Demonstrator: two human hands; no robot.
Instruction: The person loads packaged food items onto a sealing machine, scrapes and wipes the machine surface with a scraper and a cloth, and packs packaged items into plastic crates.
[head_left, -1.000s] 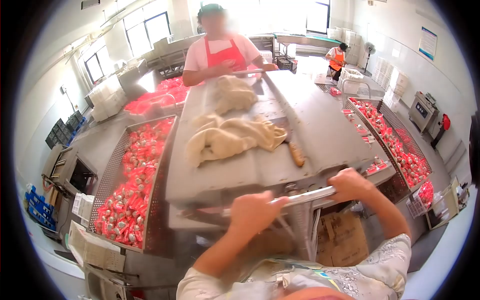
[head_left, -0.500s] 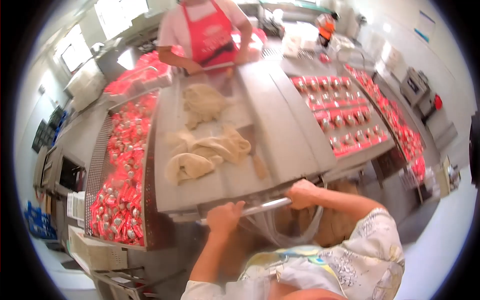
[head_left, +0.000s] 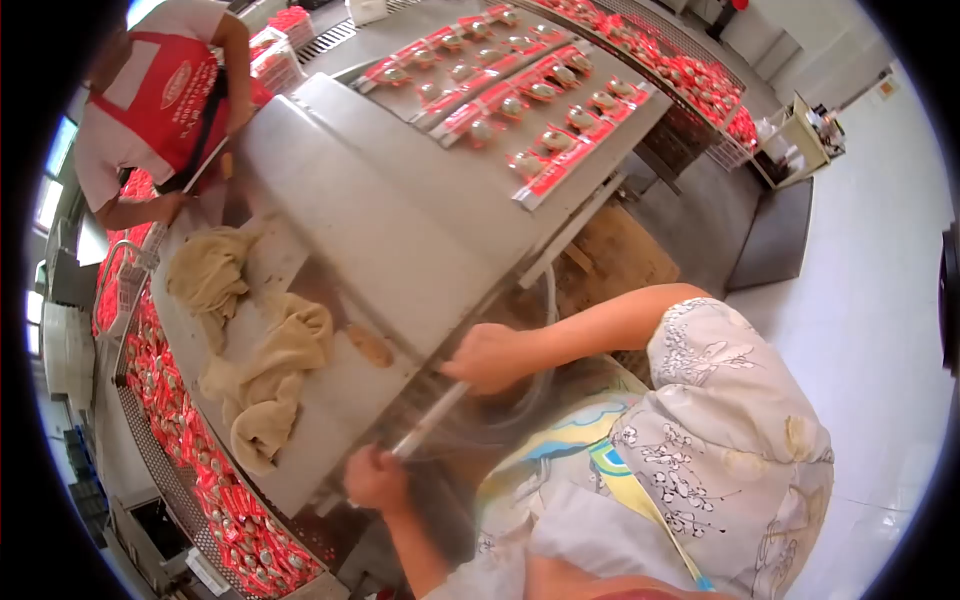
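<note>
My left hand [head_left: 378, 478] is closed around one end of a pale metal bar [head_left: 432, 418] along the near edge of the steel table [head_left: 400, 210]. Further up the same bar, my right hand [head_left: 490, 358] is wrapped around it. Two crumpled tan cloths, a near one [head_left: 290, 350] and a far one [head_left: 208, 272], lie on the tabletop. Beside them is a flat tool with a wooden handle [head_left: 370, 346]; part of its blade shows. Below the bar, a clear hose [head_left: 548, 310] hangs in a loop.
A co-worker in a red apron [head_left: 180, 100] stands at the table's far end, hands near its edge. Red packets fill a perforated trough [head_left: 135, 420] on the left. Rows of red-and-silver packs [head_left: 545, 145] lie on the right side. A small cabinet [head_left: 800, 140] stands by the wall.
The view has turned to the right, so the table and co-worker appear further left and tilted. Both hands keep hold of the bar.
</note>
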